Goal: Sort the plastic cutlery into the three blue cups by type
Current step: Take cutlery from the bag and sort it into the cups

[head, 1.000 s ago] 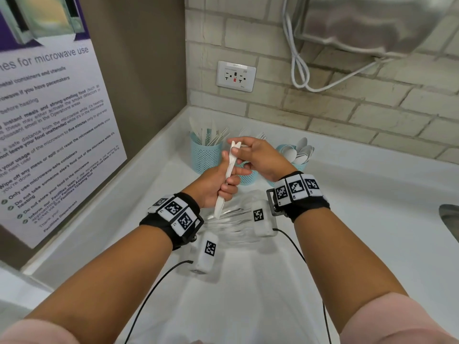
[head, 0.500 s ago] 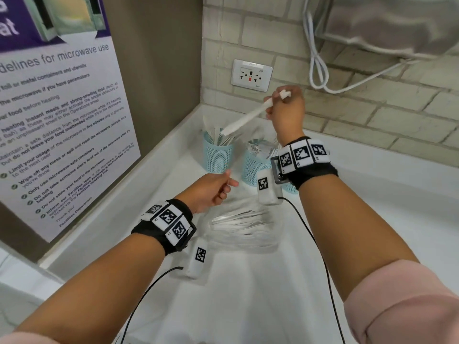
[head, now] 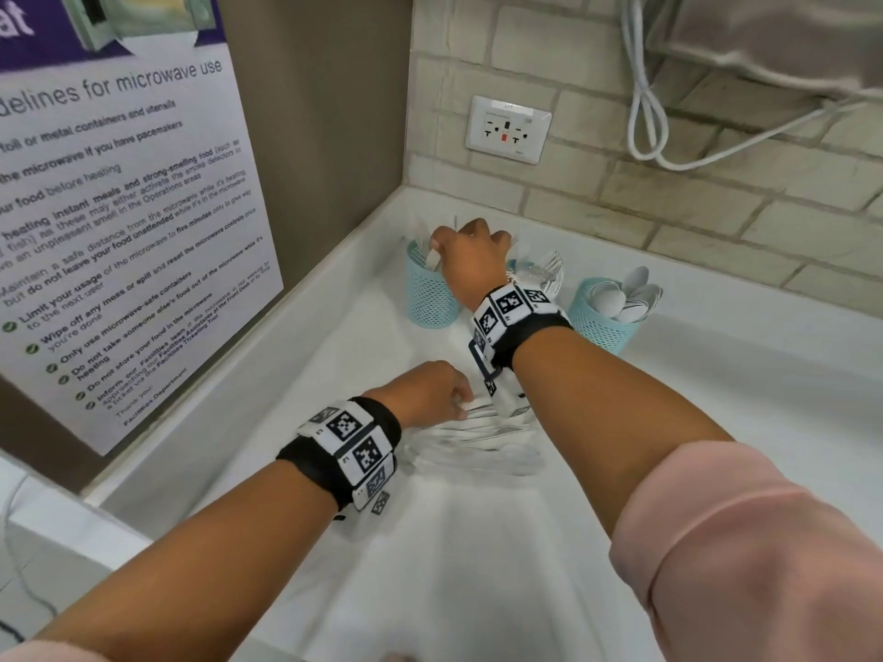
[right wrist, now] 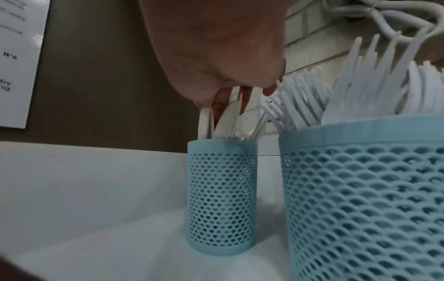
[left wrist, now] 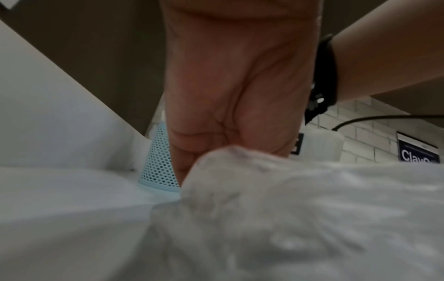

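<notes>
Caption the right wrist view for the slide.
Right hand lowers a white knife into the left blue cup, beside the fork cup.

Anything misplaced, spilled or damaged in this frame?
Nothing stands out. All three cups stand upright: left cup, fork cup, spoon cup. Unsorted cutlery lies under the left hand; right hand is at the left cup.
</notes>
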